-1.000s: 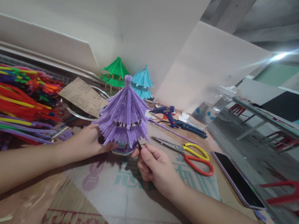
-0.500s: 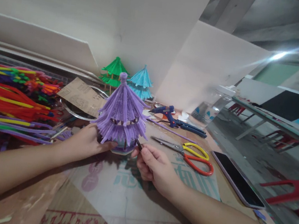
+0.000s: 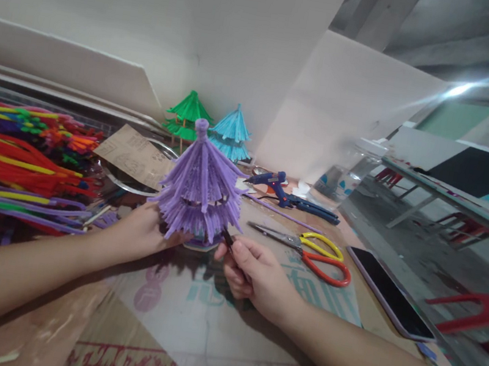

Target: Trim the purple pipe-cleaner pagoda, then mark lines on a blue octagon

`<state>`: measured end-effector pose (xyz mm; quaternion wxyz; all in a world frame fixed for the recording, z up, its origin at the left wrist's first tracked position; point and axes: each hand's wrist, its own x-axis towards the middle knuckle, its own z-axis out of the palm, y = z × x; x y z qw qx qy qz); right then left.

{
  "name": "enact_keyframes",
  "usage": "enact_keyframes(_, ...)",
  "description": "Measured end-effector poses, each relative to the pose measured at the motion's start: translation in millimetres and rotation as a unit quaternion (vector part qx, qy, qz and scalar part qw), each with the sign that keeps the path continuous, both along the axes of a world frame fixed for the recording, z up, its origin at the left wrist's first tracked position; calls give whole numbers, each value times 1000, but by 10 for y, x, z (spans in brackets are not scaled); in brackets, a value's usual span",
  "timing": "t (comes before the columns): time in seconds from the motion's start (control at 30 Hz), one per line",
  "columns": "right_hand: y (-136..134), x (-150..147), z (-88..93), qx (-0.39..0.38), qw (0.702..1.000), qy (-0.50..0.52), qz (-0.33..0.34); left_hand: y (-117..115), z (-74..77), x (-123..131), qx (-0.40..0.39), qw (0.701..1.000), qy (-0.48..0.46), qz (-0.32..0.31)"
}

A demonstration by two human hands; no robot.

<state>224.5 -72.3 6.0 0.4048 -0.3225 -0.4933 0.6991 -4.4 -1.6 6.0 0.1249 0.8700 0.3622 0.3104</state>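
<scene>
A purple two-tiered pagoda model (image 3: 200, 182) made of pipe cleaners stands in front of me, a little above or on the table. My left hand (image 3: 151, 227) is closed around its base from the left, its fingertips partly hidden under the lower roof. My right hand (image 3: 251, 271) pinches a thin dark stick (image 3: 227, 237), whose tip reaches under the lower roof's right edge. What that tip touches is hidden. Behind stand a green pagoda model (image 3: 189, 115) and a light blue pagoda model (image 3: 233, 132).
Bundles of coloured pipe cleaners (image 3: 11, 161) lie at left, beside cardboard (image 3: 135, 156) on a metal tray. At right are scissors (image 3: 324, 268), a phone (image 3: 389, 292), a blue glue gun (image 3: 274, 185), pliers (image 3: 314, 209) and a clear plastic jar (image 3: 355, 169).
The purple pagoda has tipped slightly toward me, so its base shows less. Both hands keep nearly the same positions and grips.
</scene>
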Motion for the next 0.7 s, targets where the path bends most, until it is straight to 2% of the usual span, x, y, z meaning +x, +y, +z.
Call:
enact_keyframes(0.37, -7, -2, -7, 0, 1000, 6, 16, 6, -10, -15, -8, 1000, -4, -8)
enact_keyframes(0.7, 0, -5, -10, 0, 1000, 16, 2, 28, -51, -17, 7, 1000, 2, -9)
